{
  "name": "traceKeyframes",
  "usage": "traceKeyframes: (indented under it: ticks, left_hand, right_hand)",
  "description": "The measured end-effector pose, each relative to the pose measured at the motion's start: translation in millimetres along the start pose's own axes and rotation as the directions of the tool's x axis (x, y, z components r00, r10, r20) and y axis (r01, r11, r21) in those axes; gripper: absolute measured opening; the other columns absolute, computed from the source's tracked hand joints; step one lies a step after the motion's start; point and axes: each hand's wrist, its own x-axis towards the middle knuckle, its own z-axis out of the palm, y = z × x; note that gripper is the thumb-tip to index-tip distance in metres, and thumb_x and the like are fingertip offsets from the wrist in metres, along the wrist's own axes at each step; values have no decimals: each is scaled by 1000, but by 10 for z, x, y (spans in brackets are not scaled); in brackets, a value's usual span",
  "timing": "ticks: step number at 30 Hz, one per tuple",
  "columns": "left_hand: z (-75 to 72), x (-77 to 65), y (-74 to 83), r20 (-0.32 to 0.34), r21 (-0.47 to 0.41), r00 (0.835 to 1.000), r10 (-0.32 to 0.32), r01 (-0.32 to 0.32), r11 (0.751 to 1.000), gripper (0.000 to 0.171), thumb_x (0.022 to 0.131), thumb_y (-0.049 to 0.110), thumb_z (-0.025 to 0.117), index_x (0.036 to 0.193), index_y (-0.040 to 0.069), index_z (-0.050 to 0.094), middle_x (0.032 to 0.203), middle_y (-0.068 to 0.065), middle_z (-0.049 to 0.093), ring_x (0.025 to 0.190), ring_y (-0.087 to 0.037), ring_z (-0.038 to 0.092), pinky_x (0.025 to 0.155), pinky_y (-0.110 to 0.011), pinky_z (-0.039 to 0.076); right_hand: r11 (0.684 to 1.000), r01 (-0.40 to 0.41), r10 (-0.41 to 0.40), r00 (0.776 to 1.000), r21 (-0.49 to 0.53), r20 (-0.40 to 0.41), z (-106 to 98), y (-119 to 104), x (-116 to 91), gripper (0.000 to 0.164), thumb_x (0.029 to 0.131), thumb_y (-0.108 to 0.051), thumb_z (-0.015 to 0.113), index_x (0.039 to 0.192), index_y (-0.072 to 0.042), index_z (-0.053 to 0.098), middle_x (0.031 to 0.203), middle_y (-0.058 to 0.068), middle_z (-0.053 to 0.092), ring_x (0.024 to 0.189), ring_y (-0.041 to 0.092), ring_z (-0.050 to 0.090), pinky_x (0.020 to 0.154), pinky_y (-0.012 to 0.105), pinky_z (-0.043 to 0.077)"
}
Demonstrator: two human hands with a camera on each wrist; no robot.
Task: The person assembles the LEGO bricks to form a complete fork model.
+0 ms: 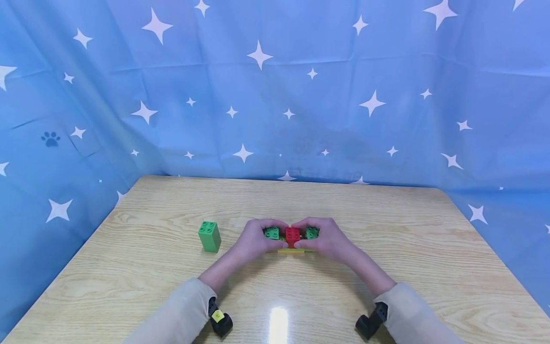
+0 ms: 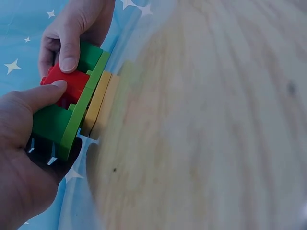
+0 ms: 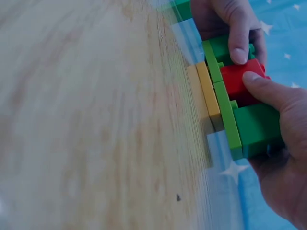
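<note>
A red toy brick (image 1: 293, 235) sits in the middle of a small built block assembly. My left hand (image 1: 253, 237) pinches it from the left and my right hand (image 1: 329, 239) from the right, both thumbs on its near face. On either side stand a left green brick (image 1: 271, 233) and a right green brick (image 1: 312, 232), each partly behind a hand. Beneath these run light green plates (image 3: 227, 115) laid end to end, with a yellow plate (image 1: 290, 251) at the bottom. The far fingers are partly hidden.
To the left of the hands, an upright green block (image 1: 209, 237) with studs on top stands on the wooden table (image 1: 142, 286). Behind the table's far edge hangs a blue star-patterned cloth (image 1: 326, 119).
</note>
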Motion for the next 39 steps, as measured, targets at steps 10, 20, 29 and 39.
traceKeyframes:
  ticks: [10,20,29,39]
  left_hand:
    - [-9,0,-34,2,34,1000,-30,30,999,38,81,14,89,117,14,78,115,-2,75,105,-17,66,84,-33,56]
    - [-19,26,-53,20,15,999,-32,32,999,38,80,11,88,117,14,78,114,-3,75,99,-15,65,78,-29,56]
    - [-42,43,-72,40,16,999,-34,34,999,38,81,11,88,117,14,79,116,-2,74,108,-17,64,86,-33,55]
    - [-23,47,-76,52,36,998,-32,30,999,39,82,11,87,119,14,77,117,-2,73,106,-18,63,89,-35,54]
  right_hand:
    - [999,-21,21,1000,-33,-2,16,-8,22,36,84,-23,88,118,-16,77,107,-5,73,108,23,64,94,49,51]
    - [997,8,-9,1000,-83,-11,20,-33,4,34,84,-21,88,115,-15,77,101,-8,73,104,20,64,93,50,48]
    - [995,6,-10,999,-97,-37,53,-49,-17,35,84,-22,88,116,-15,77,99,-8,73,100,18,63,88,44,47]
    - [995,7,-7,1000,-97,1,8,-55,0,32,83,-21,88,111,-16,77,95,-11,71,100,17,64,91,46,50]
